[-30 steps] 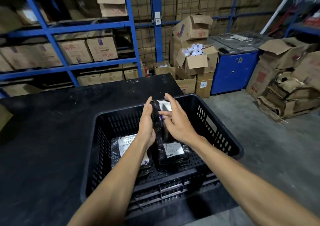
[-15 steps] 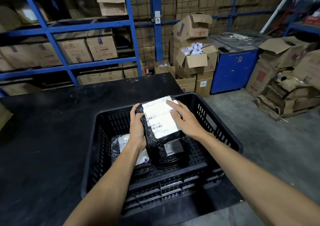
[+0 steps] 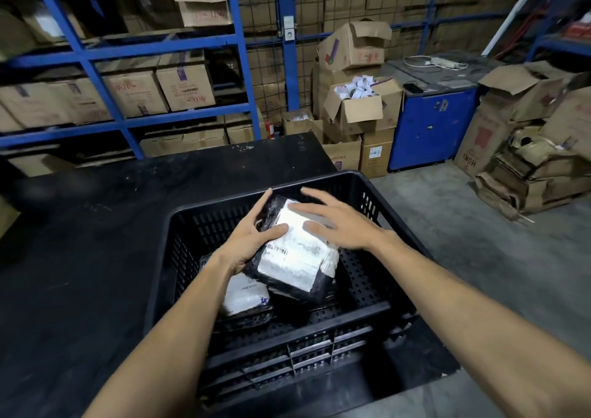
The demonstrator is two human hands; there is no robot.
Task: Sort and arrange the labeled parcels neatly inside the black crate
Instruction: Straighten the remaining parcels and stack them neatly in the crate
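A black plastic crate [image 3: 358, 190] with perforated, grid-like walls stands at the corner of a dark, scuffed table [image 3: 80, 257]. Inside it, the left hand [image 3: 252, 241] grasps a parcel [image 3: 294, 254] along its left edge, with the thumb pressed on top and the fingers curled under. The parcel is a soft, pillow-shaped pack in glossy, wrinkled black film, with a large white paper label that covers most of its upper face. It is tilted, the far end higher. The right hand [image 3: 339, 222] is spread open with the fingers apart, just over the far right part of the label; I cannot tell if it touches. Below the left wrist, a second parcel [image 3: 246, 299] of the same black film with a white label lies flat on the crate floor, partly under the first one. Behind the table are blue steel racks [image 3: 236, 43] with brown cardboard boxes [image 3: 185, 88].
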